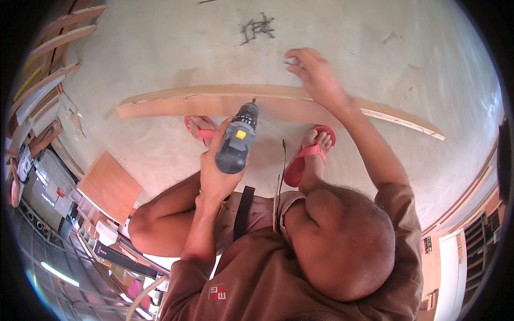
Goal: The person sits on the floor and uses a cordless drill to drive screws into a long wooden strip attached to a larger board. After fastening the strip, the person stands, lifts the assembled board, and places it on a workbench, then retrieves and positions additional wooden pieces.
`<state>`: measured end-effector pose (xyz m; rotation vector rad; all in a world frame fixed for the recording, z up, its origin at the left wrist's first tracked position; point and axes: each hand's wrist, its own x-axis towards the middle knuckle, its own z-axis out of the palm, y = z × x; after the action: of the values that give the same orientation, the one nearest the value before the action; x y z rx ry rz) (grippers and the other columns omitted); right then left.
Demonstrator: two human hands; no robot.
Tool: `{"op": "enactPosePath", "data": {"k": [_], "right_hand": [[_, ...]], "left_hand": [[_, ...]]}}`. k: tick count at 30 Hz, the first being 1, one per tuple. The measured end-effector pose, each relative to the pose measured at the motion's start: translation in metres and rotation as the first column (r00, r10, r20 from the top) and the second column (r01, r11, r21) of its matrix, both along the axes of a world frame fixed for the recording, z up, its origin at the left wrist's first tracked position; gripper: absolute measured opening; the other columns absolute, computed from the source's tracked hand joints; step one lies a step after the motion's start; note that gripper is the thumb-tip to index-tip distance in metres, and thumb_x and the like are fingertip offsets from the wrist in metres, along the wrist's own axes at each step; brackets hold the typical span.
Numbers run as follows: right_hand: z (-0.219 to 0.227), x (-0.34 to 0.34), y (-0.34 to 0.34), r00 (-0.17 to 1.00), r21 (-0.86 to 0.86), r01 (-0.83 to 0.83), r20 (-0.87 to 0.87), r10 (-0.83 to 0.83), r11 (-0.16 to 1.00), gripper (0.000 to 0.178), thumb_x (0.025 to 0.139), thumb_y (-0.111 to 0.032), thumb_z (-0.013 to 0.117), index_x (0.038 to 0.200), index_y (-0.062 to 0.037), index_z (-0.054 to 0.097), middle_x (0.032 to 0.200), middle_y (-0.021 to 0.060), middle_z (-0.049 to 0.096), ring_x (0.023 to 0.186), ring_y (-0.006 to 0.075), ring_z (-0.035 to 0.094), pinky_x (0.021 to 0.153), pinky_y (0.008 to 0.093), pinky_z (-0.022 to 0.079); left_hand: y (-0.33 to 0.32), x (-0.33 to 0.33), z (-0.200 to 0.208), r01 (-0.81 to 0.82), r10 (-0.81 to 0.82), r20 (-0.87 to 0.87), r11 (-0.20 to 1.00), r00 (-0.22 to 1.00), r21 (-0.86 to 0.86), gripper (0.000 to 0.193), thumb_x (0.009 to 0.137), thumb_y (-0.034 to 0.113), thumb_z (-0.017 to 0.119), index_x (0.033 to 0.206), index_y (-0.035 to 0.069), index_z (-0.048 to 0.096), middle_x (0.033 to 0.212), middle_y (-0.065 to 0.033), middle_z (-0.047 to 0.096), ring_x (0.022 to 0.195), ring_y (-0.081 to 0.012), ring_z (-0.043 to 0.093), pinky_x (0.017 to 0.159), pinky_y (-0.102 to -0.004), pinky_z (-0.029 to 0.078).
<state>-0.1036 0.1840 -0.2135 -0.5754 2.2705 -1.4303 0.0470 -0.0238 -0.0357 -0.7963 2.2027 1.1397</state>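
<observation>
My left hand (217,174) is wrapped round the handle of a dark grey cordless drill (233,147). The drill's tip points away from me, at the face of a long wooden board (176,103) lying across the floor in front of my feet. Past the board's far edge, my right hand (315,72) is in the air, slightly blurred, fingers bent together. Something small and greyish shows at its fingertips, too indistinct to name. Farther off, a loose pile of thin dark screws or nails (258,28) lies on the floor.
My feet in red flip-flops (315,152) stand close behind the board. To the left are a wooden panel (110,186) and stacked timber (59,40). Shelving and pale boards (450,267) stand at the lower right. The floor (176,43) is smooth concrete.
</observation>
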Motion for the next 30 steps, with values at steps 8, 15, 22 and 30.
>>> {"op": "enactPosePath", "data": {"k": [8, 15, 22, 30], "right_hand": [[0.049, 0.066, 0.044, 0.979, 0.064, 0.126, 0.156, -0.134, 0.990, 0.033, 0.089, -0.003, 0.065, 0.120, 0.0024, 0.057, 0.102, 0.0185, 0.058, 0.096, 0.0346, 0.058, 0.085, 0.0448, 0.048], [0.021, 0.056, -0.039, 0.905, 0.334, -0.353, -0.116, 0.410, 0.874, 0.073, 0.063, -0.031, 0.089, 0.125, -0.0058, 0.060, 0.110, 0.0108, 0.053, 0.109, 0.0301, 0.051, 0.087, 0.0421, 0.041], [0.010, 0.060, -0.042, 0.890, 0.327, -0.361, -0.159, 0.428, 0.873, 0.064, 0.063, -0.032, 0.088, 0.118, -0.0090, 0.065, 0.109, 0.0077, 0.054, 0.110, 0.0262, 0.052, 0.090, 0.0402, 0.043], [0.005, 0.056, -0.047, 0.892, 0.253, -0.402, -0.109, 0.438, 0.880, 0.053, 0.063, -0.028, 0.087, 0.109, -0.0104, 0.068, 0.107, 0.0049, 0.058, 0.108, 0.0242, 0.054, 0.090, 0.0399, 0.044]], "left_hand": [[0.003, -0.004, 0.003, 0.026, -0.026, 0.006, 0.999, 1.000, -0.020, 0.070, 0.085, 0.008, 0.075, 0.149, 0.009, 0.047, 0.114, -0.0204, 0.074, 0.107, -0.0293, 0.074, 0.091, -0.0372, 0.057], [0.003, -0.009, 0.005, 0.001, -0.001, 0.018, 1.000, 1.000, -0.009, 0.070, 0.084, 0.008, 0.074, 0.149, 0.010, 0.048, 0.118, -0.0216, 0.073, 0.111, -0.0333, 0.073, 0.092, -0.0390, 0.056], [-0.001, -0.005, 0.001, -0.001, 0.001, 0.010, 1.000, 1.000, -0.007, 0.069, 0.084, 0.007, 0.074, 0.147, 0.007, 0.048, 0.117, -0.0190, 0.073, 0.108, -0.0268, 0.072, 0.093, -0.0368, 0.056], [0.000, 0.000, -0.002, -0.032, 0.033, 0.019, 0.999, 0.999, -0.017, 0.070, 0.082, 0.003, 0.073, 0.147, 0.005, 0.048, 0.119, -0.0171, 0.073, 0.106, -0.0217, 0.073, 0.094, -0.0348, 0.055]]}}
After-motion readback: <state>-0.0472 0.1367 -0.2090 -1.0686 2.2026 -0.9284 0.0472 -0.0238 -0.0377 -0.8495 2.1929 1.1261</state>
